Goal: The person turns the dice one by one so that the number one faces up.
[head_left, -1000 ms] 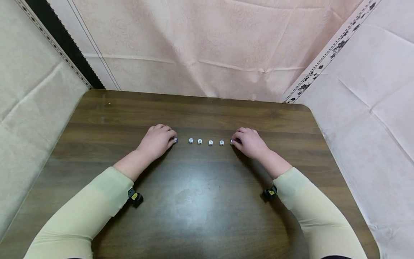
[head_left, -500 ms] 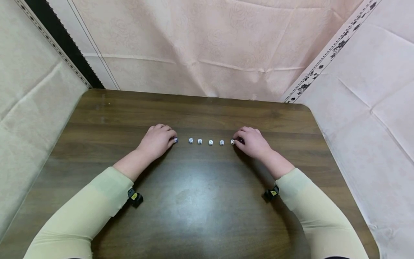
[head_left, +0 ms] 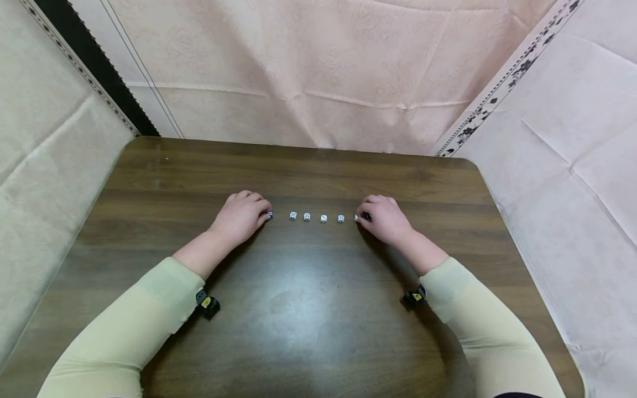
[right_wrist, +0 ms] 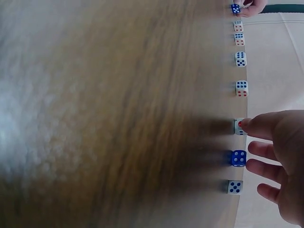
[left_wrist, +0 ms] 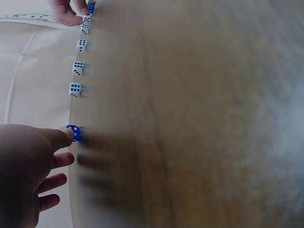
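Observation:
A row of small dice crosses the wooden table. At its left end my left hand point(head_left: 241, 216) pinches a blue die point(left_wrist: 74, 133) with white dots; the thumb lies on it in the left wrist view. At the other end my right hand point(head_left: 385, 218) holds a white die point(right_wrist: 239, 127) with a red dot, thumb against its side. Another blue die point(right_wrist: 238, 158) and a white die point(right_wrist: 235, 187) stand beneath the right hand's other fingers, mostly hidden in the head view. Several white dice, among them one point(head_left: 307, 217) near the middle, stand spaced between the hands.
The brown table point(head_left: 298, 309) has rounded far corners. A pale pink cloth point(head_left: 318, 72) hangs behind it, with white cloths point(head_left: 572, 166) at the sides. Black wrist cameras point(head_left: 208, 304) sit at both cuffs.
Over the last half second my right hand shifts slightly left, its fingers covering more of the white die again. My left hand stays at the blue die, and the middle dice keep their places.

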`<state>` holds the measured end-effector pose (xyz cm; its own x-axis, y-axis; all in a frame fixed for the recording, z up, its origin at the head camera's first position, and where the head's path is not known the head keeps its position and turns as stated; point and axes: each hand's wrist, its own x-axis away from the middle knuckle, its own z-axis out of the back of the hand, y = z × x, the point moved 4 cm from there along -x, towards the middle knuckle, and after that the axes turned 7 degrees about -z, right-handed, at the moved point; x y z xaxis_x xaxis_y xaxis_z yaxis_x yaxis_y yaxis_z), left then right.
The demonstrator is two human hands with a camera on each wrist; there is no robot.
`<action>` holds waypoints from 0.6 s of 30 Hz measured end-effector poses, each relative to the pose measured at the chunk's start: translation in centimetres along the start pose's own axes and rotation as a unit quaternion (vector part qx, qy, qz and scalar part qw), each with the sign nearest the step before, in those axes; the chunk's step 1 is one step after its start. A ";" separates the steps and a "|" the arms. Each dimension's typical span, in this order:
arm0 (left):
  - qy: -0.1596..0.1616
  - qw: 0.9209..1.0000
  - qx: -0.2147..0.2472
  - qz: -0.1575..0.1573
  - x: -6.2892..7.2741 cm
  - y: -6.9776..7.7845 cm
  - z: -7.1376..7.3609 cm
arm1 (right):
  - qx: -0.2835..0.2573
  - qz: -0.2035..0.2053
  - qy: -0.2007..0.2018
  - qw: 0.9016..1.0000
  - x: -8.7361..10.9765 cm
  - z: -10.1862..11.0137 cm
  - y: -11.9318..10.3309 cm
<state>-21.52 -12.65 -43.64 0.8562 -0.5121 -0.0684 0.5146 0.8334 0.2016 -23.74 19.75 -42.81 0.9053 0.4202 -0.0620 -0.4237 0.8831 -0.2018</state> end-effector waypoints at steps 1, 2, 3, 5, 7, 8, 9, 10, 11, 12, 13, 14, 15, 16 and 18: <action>0.000 1.000 0.000 0.000 0.0 0.0 0.0 | 0.000 -0.001 0.000 1.000 0.0 0.0 0.0; 0.000 1.000 0.000 0.000 0.0 0.0 0.0 | 0.001 -0.001 0.000 1.000 0.0 0.0 0.0; 0.001 1.000 0.001 0.000 0.0 -0.1 0.0 | 0.002 -0.002 0.000 1.000 -0.1 -0.1 0.0; 0.001 1.000 0.001 -0.001 0.0 -0.1 0.0 | 0.004 -0.002 0.000 1.000 -0.1 -0.1 0.0; 0.001 1.000 0.001 -0.001 0.0 -0.1 0.1 | 0.005 -0.004 0.000 1.000 -0.1 -0.1 0.0; 0.001 1.000 0.001 -0.002 0.0 -0.1 0.1 | 0.005 -0.005 0.000 1.000 -0.1 -0.1 0.0; 0.000 1.000 0.002 -0.002 0.0 -0.1 0.1 | 0.006 -0.005 0.000 1.000 -0.1 -0.1 0.0; 0.000 1.000 0.002 -0.003 0.0 -0.1 0.1 | 0.006 -0.005 0.000 1.000 -0.1 -0.1 -0.1; -0.001 1.000 0.003 -0.004 0.0 -0.1 0.1 | 0.007 -0.004 0.000 1.000 -0.1 -0.1 -0.1; -0.001 1.000 0.003 -0.005 0.0 -0.1 0.1 | 0.008 -0.003 0.000 1.000 -0.1 -0.1 -0.1; -0.001 1.000 0.003 -0.005 0.0 -0.1 0.1 | 0.009 -0.002 0.001 1.000 -0.1 0.0 -0.2; 0.000 1.000 0.003 -0.005 0.0 -0.1 0.1 | 0.012 0.000 0.000 1.000 -0.1 0.0 -0.2; 0.000 1.000 0.003 -0.005 0.0 -0.1 0.1 | 0.015 0.002 0.001 1.000 -0.1 0.0 -0.2; 0.000 1.000 0.003 -0.005 0.0 -0.1 0.0 | 0.018 0.004 0.000 1.000 -0.1 0.0 -0.3; 0.001 1.000 0.003 -0.004 0.0 -0.1 0.0 | 0.024 0.007 -0.001 1.000 -0.1 0.0 -0.3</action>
<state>-21.61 -12.72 -43.69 0.8518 -0.5190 -0.0714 0.5217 0.8276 0.2071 -23.64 19.42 -42.71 0.8988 0.4338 -0.0627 -0.4382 0.8857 -0.1532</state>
